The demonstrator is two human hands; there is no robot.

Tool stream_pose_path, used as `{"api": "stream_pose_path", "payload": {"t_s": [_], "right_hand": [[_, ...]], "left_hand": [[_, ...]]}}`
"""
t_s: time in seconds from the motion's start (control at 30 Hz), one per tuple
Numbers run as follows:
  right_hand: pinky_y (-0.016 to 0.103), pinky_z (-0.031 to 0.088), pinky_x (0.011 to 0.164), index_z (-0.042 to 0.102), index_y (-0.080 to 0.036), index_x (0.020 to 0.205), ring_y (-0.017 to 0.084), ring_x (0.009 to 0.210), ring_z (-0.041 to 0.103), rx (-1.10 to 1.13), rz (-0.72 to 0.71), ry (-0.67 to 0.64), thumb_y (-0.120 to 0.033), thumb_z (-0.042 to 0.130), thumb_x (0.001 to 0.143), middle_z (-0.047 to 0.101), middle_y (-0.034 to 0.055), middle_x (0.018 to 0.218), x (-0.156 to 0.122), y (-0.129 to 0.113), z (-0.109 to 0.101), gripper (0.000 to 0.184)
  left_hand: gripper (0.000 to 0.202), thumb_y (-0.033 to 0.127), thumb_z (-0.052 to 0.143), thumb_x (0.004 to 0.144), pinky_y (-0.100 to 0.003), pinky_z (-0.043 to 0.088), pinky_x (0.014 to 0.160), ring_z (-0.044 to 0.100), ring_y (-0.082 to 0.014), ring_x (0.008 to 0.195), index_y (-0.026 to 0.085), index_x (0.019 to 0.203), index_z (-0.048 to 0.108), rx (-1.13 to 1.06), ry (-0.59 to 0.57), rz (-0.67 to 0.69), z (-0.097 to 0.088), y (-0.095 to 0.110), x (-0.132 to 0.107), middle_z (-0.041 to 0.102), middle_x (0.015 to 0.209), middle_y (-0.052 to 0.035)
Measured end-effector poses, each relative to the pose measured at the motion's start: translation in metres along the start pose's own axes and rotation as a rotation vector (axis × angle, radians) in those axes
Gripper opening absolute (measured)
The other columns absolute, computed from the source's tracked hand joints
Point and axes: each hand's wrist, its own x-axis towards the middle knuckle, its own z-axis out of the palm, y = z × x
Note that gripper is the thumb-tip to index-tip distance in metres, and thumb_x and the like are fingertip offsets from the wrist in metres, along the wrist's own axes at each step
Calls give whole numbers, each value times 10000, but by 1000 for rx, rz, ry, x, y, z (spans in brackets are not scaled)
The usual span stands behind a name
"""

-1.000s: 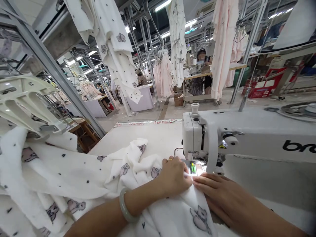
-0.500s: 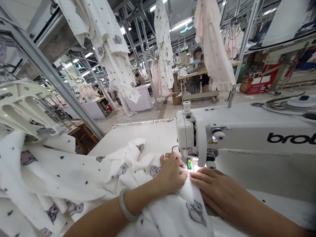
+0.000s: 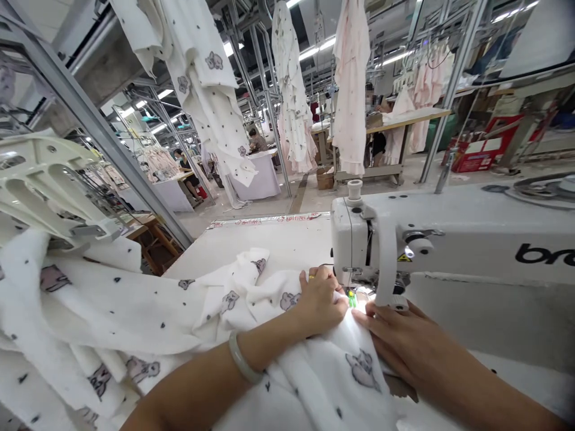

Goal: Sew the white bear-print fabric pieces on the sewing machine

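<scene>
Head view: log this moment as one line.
left grip: curled on printed white fabric | right grip: at fabric edge | sewing machine: needle area lit

Shows a white worktable (image 3: 287, 242) with red-printed tape (image 3: 291, 218) along the far edge; bears rumpled white printed fabric (image 3: 179, 317) at left and centre, with a white sewing machine (image 3: 467, 230) mounted at right; shows, on the pale floor (image 3: 269, 206) beyond, a brown bin (image 3: 325, 178) and a red box (image 3: 476, 157)

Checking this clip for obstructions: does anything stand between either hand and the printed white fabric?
Nothing visible does: the left hand is closed on the white fabric, and the right hand lies at its edge, beside the sewing machine.
</scene>
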Motion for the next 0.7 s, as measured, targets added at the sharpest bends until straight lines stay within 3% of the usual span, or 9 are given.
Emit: {"api": "stream_pose_path", "payload": {"t_s": [0.23,0.4,0.47,0.53,0.6,0.67,0.7], "right_hand": [[425,426,841,575,-199,1169,192,791,665,86,-46,-29,-197,295,1095,696,58,1020,-1,2,-7,289],[417,440,821,612,-132,1199,231,822,605,134,-331,-15,-135,375,1072,676,79,950,-1,-2,-12,269],[396,451,786,625,-117,1150,211,762,575,140,-413,-3,-79,421,1048,666,54,879,-3,-4,-13,231],[372,463,739,630,-115,1130,194,727,573,150,-392,75,-65,452,1033,667,41,842,-5,-6,-13,209],[351,481,706,636,-133,1123,192,745,611,189,-283,155,-105,458,1038,684,47,848,-6,-8,-13,199],[326,492,677,652,-167,1067,186,757,651,256,-147,187,-135,438,1047,707,51,857,-7,-10,-12,217],[314,498,671,659,-182,1030,181,754,667,289,-92,186,-146,425,1054,719,48,858,-6,-11,-11,238]], "left_hand": [[48,203,570,867,-577,271,1206,474,-293,1257,200,850,615,10,-8,-8,-3,3,1,582,1144,-74],[85,278,632,913,-618,201,1242,522,-286,1272,208,960,645,16,-103,6,-26,3,0,602,1215,-69],[173,316,611,951,-659,170,1241,532,-297,1284,212,1087,636,4,-123,39,-41,8,-18,611,1264,-89],[305,393,605,968,-647,209,1239,524,-309,1313,216,1217,603,-51,-137,137,-52,15,-47,603,1334,-112],[512,455,678,915,-591,279,1234,511,-318,1343,227,1353,541,-120,-148,271,-52,22,-78,570,1414,-126],[699,386,708,870,-594,293,1224,543,-333,1302,201,1483,429,-91,-126,350,-43,25,-100,584,1397,-153],[691,312,685,861,-599,309,1207,576,-333,1242,177,1487,425,-42,-106,360,-38,25,-105,619,1336,-160]]}}
